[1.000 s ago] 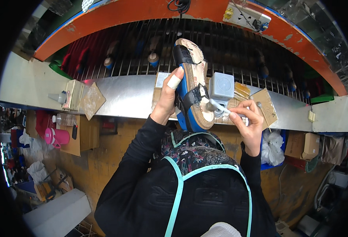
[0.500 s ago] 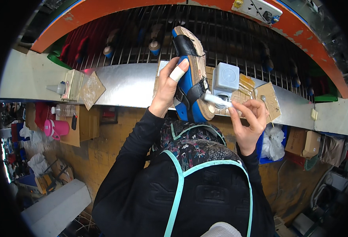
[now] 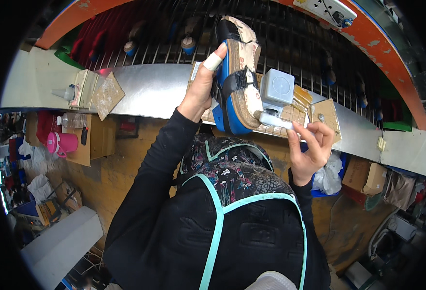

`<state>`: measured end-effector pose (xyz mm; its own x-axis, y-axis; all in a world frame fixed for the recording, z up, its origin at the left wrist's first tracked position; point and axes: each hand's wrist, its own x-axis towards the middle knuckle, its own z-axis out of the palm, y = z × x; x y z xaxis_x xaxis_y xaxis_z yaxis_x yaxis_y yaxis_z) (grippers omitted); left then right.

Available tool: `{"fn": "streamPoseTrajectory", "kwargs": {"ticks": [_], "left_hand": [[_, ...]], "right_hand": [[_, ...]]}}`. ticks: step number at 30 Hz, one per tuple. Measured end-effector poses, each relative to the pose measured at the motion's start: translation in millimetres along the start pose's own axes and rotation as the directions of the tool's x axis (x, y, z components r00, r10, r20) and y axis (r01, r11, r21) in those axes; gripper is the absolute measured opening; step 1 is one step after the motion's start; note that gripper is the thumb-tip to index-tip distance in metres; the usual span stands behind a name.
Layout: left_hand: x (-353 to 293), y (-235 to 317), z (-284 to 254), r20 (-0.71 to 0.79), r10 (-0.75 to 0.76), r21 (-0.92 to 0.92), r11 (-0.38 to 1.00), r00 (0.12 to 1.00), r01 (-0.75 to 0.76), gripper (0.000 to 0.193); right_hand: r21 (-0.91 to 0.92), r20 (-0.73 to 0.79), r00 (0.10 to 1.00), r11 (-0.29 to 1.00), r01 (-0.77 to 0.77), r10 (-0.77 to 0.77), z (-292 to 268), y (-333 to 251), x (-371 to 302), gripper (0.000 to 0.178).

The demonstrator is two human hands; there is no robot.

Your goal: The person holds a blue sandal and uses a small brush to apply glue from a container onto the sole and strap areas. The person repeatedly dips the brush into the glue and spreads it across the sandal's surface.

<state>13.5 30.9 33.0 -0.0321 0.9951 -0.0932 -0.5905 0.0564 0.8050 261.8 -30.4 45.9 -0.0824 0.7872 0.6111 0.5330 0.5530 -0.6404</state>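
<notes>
My left hand [image 3: 201,89], a white wrap round its thumb, grips an unfinished sandal [image 3: 252,55] with black straps on a blue shoe last [image 3: 234,123]. The bare underside is turned partly toward me, heel end nearest. Between the fingertips of my right hand [image 3: 314,150] is a small brush [image 3: 276,121] with a whitish handle. Its tip is at the heel edge of the sandal's underside; whether it touches, I cannot tell. A square grey container [image 3: 276,86] stands just beyond the brush on the cardboard-covered bench.
A metal ledge [image 3: 140,89] runs across in front of me, with a barred rack [image 3: 167,50] behind it holding several lasts. Cardboard pieces [image 3: 107,96] lie at left. A pink jug [image 3: 63,144] stands lower left. A blue bin with plastic bags [image 3: 328,174] is at right.
The sandal has tipped so more of its underside faces me. My right hand has moved slightly right and down, with the brush now at the heel edge. The view has shifted a little.
</notes>
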Motion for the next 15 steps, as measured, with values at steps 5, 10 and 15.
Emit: {"fn": "streamPoseTrajectory", "kwargs": {"ticks": [5, 10, 15], "left_hand": [[9.8, -4.6, 3.5, 0.016, -0.020, -0.035, 0.999, 1.000, 0.021, 0.056], [19.7, -14.1, 6.9, 0.116, -0.053, -0.102, 0.993, 0.992, 0.065, 0.051], [21.8, -15.7, 8.5, 0.156, -0.065, -0.125, 0.989, 0.986, 0.085, 0.053]], "right_hand": [[-0.019, -0.029, 0.980, 0.981, 0.195, -0.195, 0.5, -2.2, 4.7, 0.033], [-0.267, 0.009, 0.947, 0.912, 0.312, -0.321, -5.4, -12.0, 13.5, 0.033], [-0.203, 0.102, 0.932, 0.910, 0.362, -0.348, -18.3, -17.6, 13.5, 0.030]]}}
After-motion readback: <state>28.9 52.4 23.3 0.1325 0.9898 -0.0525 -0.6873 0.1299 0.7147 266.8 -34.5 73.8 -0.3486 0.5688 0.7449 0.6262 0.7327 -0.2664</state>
